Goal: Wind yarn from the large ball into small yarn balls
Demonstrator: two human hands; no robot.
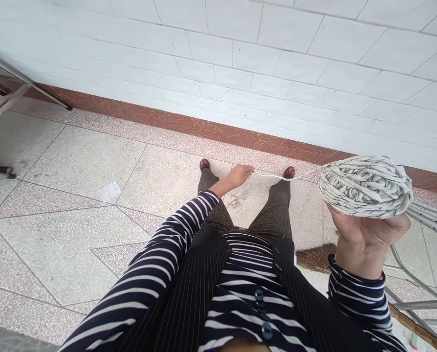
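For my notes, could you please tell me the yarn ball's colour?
The yarn ball is off-white with dark flecks, best seen in the head view.

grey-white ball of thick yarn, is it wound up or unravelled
Mostly wound up: the grey-white ball of thick yarn sits bundled in the right hand, with one white strand running to the left hand.

The right hand (367, 237) holds a yarn ball (367, 188); the left hand (237, 176) pinches its strand (282, 177).

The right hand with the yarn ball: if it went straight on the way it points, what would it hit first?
Probably the white tiled wall ahead, with the yarn ball in the right hand likely touching first. The wall's depth is hard to judge from this view.
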